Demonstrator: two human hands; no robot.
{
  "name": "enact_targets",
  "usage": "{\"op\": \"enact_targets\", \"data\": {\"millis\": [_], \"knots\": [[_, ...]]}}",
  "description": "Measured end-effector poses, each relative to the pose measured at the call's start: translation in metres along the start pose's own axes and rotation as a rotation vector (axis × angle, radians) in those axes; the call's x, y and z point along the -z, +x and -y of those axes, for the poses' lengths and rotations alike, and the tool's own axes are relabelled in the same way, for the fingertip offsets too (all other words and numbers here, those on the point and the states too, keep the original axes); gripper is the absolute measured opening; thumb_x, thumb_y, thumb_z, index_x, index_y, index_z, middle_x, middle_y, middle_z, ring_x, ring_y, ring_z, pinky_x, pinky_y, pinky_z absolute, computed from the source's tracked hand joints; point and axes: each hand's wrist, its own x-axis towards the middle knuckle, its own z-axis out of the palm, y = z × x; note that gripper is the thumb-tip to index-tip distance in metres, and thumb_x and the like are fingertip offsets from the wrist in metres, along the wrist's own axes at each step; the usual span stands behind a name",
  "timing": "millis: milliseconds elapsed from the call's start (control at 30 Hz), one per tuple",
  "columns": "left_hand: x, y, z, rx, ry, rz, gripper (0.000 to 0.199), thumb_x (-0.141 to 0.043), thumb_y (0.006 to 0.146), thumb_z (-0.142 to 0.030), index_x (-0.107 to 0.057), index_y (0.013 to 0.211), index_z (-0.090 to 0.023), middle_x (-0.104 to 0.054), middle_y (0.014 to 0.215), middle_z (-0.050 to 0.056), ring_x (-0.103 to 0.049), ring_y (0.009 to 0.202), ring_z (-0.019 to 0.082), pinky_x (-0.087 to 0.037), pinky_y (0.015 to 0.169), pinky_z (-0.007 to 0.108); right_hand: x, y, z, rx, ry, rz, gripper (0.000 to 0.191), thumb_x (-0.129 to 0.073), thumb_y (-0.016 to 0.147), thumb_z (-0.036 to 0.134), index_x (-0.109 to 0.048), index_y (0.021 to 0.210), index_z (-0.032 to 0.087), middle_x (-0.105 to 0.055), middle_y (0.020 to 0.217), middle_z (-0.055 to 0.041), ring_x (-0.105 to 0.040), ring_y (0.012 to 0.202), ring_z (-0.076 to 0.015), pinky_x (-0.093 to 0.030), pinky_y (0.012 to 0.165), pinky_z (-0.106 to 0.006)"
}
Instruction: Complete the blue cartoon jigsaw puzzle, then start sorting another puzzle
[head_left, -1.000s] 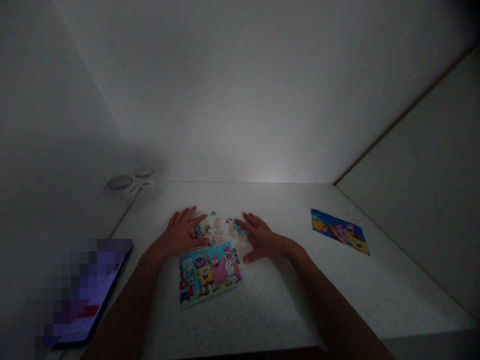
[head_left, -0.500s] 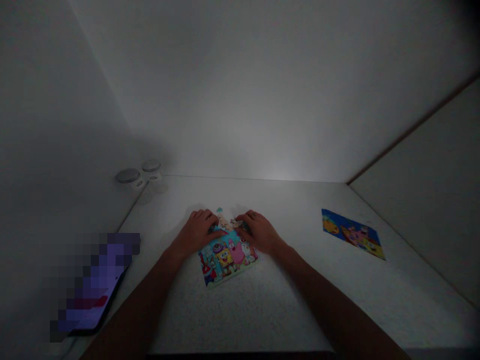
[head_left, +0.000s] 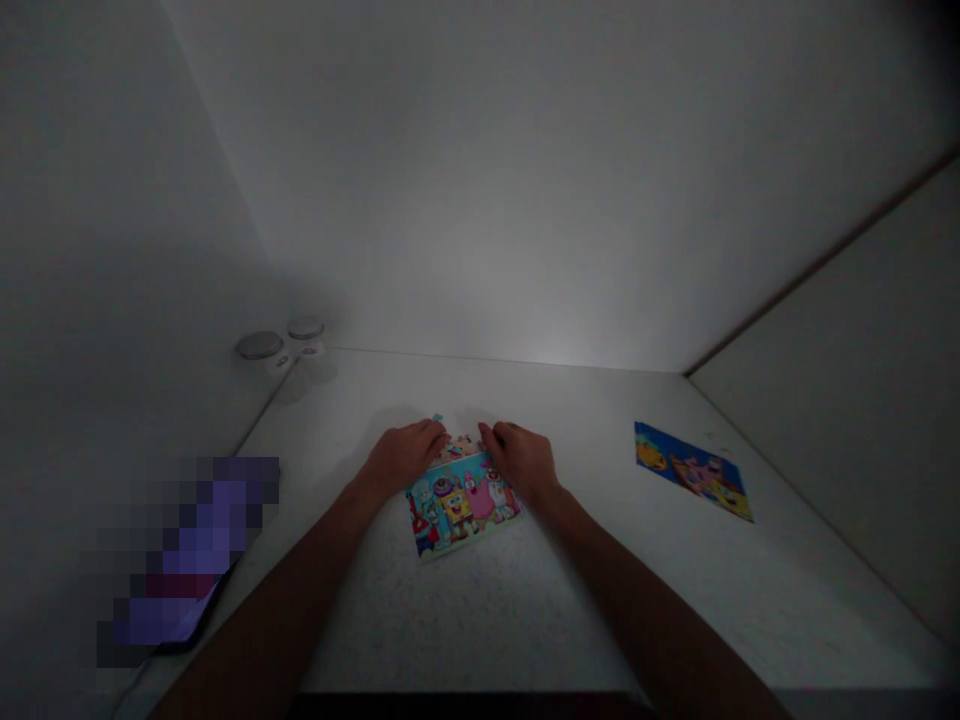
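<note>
A white speckled counter (head_left: 570, 610) fills the lower part of the view, boxed in by pale walls (head_left: 525, 180) at the back and on both sides. Near its right edge lies a printed picture card (head_left: 694, 472), a colourful cartoon scene set at a slant. Along the left edge, towards the near corner, sits a flat dark device (head_left: 180, 570) (most of it is lost behind a block of blur). Two jars with metal lids (head_left: 281, 343) stand in the far left corner, close together and just beside each other. Around the middle of the counter lies a cartoon jigsaw puzzle (head_left: 463, 505), its near part joined into a bright picture of characters. The left hand (head_left: 401, 457) and right hand (head_left: 521, 462) rest palm down on its far corners, both open, with nothing gripped and a small gap between them. Between the fingers, a few loose pieces (head_left: 459, 447) lie at the far edge of the puzzle, and a small teal piece (head_left: 437, 418) sits just beyond the left hand.
</note>
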Motion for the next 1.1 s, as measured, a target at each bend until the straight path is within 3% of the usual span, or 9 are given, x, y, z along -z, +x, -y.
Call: {"op": "enact_targets", "data": {"millis": [167,267,333,500,667,767,867,967,1100], "knots": [[0.002,0.001,0.001,0.041,-0.040,-0.059,0.042,-0.030,0.098,-0.044,-0.059,0.080,-0.020,-0.059,0.078,0.003,-0.059,0.074,0.018,-0.042,0.065,0.027,-0.002,0.005,-0.003,0.057,0.127,-0.035,0.039,-0.044,0.093,0.051,-0.064,0.082,0.020,-0.066,0.081,-0.0060,-0.062,0.078,-0.0197,-0.043,0.069,-0.030],[0.005,0.003,0.003,0.060,-0.079,-0.110,0.045,-0.027,0.099,-0.043,-0.059,0.079,-0.019,-0.058,0.079,0.004,-0.058,0.077,0.018,-0.044,0.069,0.028,0.006,0.001,-0.004,0.169,0.221,-0.133,0.033,-0.055,0.089,0.044,-0.064,0.106,0.018,-0.064,0.107,-0.0130,-0.055,0.105,-0.0264,-0.041,0.091,-0.040],[0.007,0.004,0.005,0.043,-0.110,-0.127,0.043,-0.026,0.100,-0.038,-0.061,0.083,-0.019,-0.060,0.083,0.005,-0.058,0.082,0.018,-0.045,0.074,0.030,0.019,-0.009,-0.001,0.292,0.270,-0.112,0.038,-0.058,0.087,0.042,-0.060,0.118,0.019,-0.057,0.124,-0.0150,-0.047,0.119,-0.0286,-0.035,0.100,-0.044],[0.013,0.000,0.012,-0.052,-0.165,-0.105,0.029,-0.040,0.096,-0.034,-0.066,0.097,-0.020,-0.066,0.101,0.005,-0.058,0.099,0.018,-0.042,0.091,0.033,0.061,-0.051,0.026,0.619,0.339,0.447,0.043,-0.068,0.079,0.040,-0.062,0.118,0.024,-0.061,0.120,-0.0081,-0.053,0.111,-0.0251,-0.039,0.097,-0.039],[0.014,-0.010,0.017,-0.056,-0.146,-0.073,0.030,-0.044,0.095,-0.034,-0.063,0.115,-0.023,-0.063,0.121,0.006,-0.053,0.115,0.019,-0.036,0.102,0.037,0.075,-0.081,0.059,0.691,0.280,0.639,0.049,-0.076,0.071,0.037,-0.061,0.116,0.023,-0.061,0.117,-0.0089,-0.055,0.104,-0.0254,-0.043,0.090,-0.037],[0.014,-0.014,0.019,-0.048,-0.115,-0.045,0.031,-0.048,0.093,-0.036,-0.062,0.118,-0.024,-0.059,0.128,0.006,-0.050,0.121,0.021,-0.034,0.104,0.039,0.071,-0.083,0.067,0.692,0.268,0.633,0.057,-0.077,0.070,0.039,-0.059,0.122,0.024,-0.055,0.126,-0.0119,-0.049,0.116,-0.0296,-0.040,0.096,-0.041],[0.018,-0.017,0.018,-0.031,-0.081,-0.041,0.033,-0.051,0.092,-0.038,-0.062,0.119,-0.024,-0.055,0.132,0.009,-0.047,0.124,0.022,-0.032,0.106,0.042,0.065,-0.083,0.068,0.689,0.274,0.575,0.045,-0.066,0.081,0.036,-0.057,0.125,0.026,-0.045,0.139,-0.0131,-0.032,0.134,-0.0314,-0.030,0.106,-0.046],[0.030,-0.023,0.012,-0.004,-0.051,-0.064,0.032,-0.050,0.092,-0.035,-0.062,0.119,-0.023,-0.052,0.135,0.010,-0.045,0.126,0.024,-0.031,0.107,0.045,0.056,-0.089,0.066,0.640,0.265,0.518,0.039,-0.053,0.090,0.030,-0.054,0.129,0.026,-0.041,0.144,-0.0134,-0.032,0.136,-0.0279,-0.028,0.108,-0.045],[0.045,-0.058,-0.007,0.052,-0.029,-0.123,0.034,-0.040,0.097,-0.031,-0.057,0.124,-0.021,-0.054,0.133,0.010,-0.048,0.123,0.023,-0.037,0.104,0.045,0.040,-0.104,0.053,0.516,0.230,0.437,0.056,-0.057,0.088,0.037,-0.041,0.141,0.024,-0.038,0.148,-0.0149,-0.029,0.138,-0.0287,-0.021,0.112,-0.050]]}}
